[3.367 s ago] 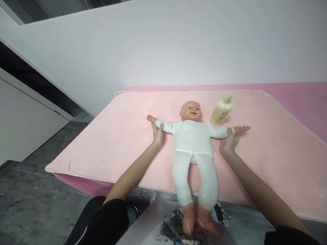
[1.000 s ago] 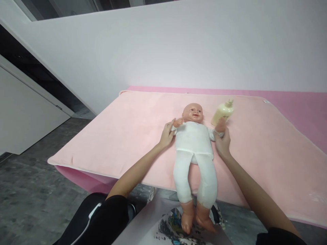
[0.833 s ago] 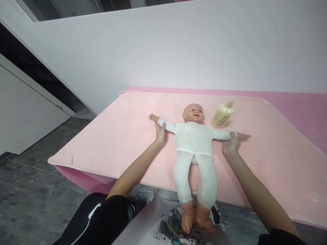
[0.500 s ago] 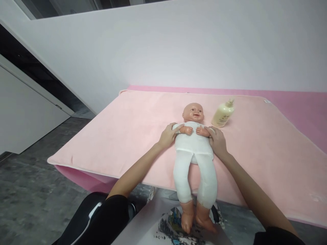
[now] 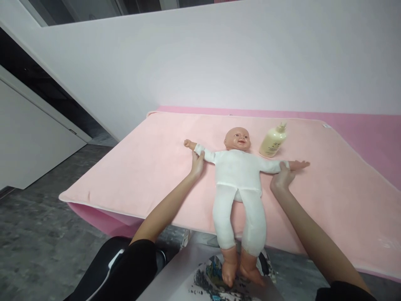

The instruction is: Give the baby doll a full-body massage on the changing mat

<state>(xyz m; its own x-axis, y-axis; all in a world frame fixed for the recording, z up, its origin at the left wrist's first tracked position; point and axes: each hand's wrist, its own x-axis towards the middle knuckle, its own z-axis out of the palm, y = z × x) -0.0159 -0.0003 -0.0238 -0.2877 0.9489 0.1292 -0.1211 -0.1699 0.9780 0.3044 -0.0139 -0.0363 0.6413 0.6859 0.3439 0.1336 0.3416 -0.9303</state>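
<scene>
A baby doll in a white cloth body lies on its back, its head toward the wall and its feet hanging past the table's near edge. Both doll arms are stretched out sideways. My left hand grips the doll's arm on the left side, near the wrist. On the other side, my right hand is closed round the other forearm, thumb on top. A pale yellow pump bottle stands by the doll's head on the right, above that arm.
A light pink blanket covers the table, over a darker pink layer. Behind it rises a white wall. Grey flooring and a white panel lie to the left. My printed shirt is below the doll's feet.
Both my hands have moved outward, drawing the doll's arms from folded over its chest to spread wide. The doll's body and the bottle have stayed in place.
</scene>
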